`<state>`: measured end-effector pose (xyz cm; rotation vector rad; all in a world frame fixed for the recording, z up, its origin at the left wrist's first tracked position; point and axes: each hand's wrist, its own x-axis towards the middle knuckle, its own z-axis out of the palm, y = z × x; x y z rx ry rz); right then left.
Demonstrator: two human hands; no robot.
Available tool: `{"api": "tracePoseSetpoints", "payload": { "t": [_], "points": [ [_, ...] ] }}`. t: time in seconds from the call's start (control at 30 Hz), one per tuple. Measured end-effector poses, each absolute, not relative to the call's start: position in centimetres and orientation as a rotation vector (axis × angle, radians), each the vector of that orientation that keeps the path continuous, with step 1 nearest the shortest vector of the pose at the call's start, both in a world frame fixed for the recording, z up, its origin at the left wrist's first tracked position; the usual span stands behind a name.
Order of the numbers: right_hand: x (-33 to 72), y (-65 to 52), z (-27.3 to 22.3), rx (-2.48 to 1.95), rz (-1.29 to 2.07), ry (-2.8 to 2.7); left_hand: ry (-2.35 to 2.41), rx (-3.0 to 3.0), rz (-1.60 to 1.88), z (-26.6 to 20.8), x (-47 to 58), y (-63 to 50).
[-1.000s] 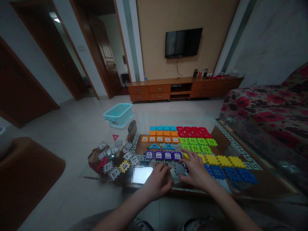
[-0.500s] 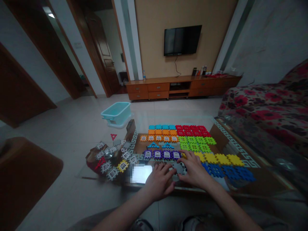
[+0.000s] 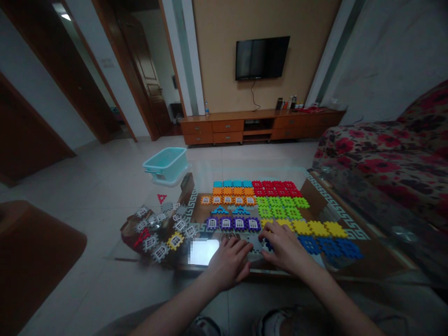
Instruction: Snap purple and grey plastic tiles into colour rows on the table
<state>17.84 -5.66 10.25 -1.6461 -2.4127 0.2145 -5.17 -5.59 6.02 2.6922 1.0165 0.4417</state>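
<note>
On the glass table in the head view, a grey notched plastic tile [image 3: 254,243] lies between my hands, partly covered by the fingers. My right hand [image 3: 282,247] bends its thumb and fingers around the tile's right edge. My left hand [image 3: 231,259] rests just to the left, fingers stretched and apart, fingertips close to the tile's left edge. Behind them runs a row of purple window tiles [image 3: 233,224]. Yellow tiles [image 3: 310,228] and blue tiles [image 3: 325,247] extend rightward from beneath and beside my right hand.
Orange tiles [image 3: 233,191], red tiles [image 3: 276,189] and green tiles [image 3: 280,207] form rows farther back. Loose grey window tiles [image 3: 161,252] are scattered at left. A bright white rectangle [image 3: 204,253] lies beside my left hand. A turquoise bin [image 3: 168,163] stands beyond the table's left corner.
The grey tile shows a little farther left of my right hand's fingers. Both hands stay almost in place; the whole view has shifted slightly.
</note>
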Motion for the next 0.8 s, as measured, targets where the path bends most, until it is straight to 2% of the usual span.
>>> {"api": "tracePoseSetpoints", "payload": {
  "t": [0.8],
  "points": [
    [15.9,-6.2,11.3,-1.807,0.131,-2.597,1.017,2.728,0.361,6.7,-5.1,-5.6]
  ]
}}
